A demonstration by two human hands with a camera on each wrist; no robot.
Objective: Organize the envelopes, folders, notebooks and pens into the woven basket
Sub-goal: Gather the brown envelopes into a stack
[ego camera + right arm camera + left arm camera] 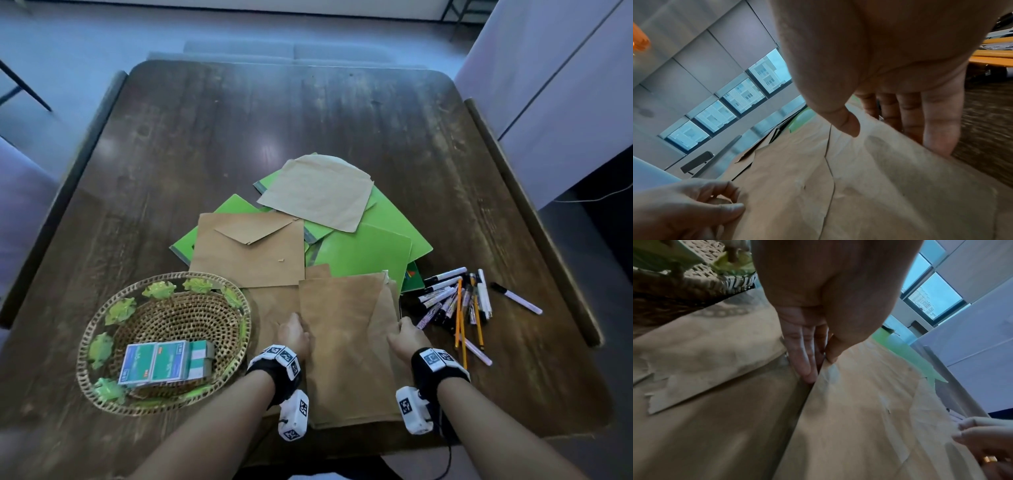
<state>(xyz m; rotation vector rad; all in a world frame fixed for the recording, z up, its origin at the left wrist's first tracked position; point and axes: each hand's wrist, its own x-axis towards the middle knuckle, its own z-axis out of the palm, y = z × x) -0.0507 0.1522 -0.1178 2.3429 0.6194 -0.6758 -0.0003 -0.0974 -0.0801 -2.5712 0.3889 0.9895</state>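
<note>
A stack of brown envelopes (346,346) lies at the near edge of the table, lifted slightly. My left hand (294,334) pinches its left edge, thumb on top and fingers (801,360) underneath. My right hand (406,337) pinches the right edge of the same stack (859,186), thumb above and fingers (937,126) below. Behind it lie more brown envelopes (250,250), another pale one (318,195) and green folders and notebooks (366,250). A heap of pens and pencils (459,301) lies to the right. The woven basket (164,342) stands to the left.
The basket holds small green and white boxes (164,363) and has green leaf ornaments on its rim. One marker (517,298) lies apart at the right. The dark wooden table (274,120) has raised side rails. White cabinets (565,85) stand at the right.
</note>
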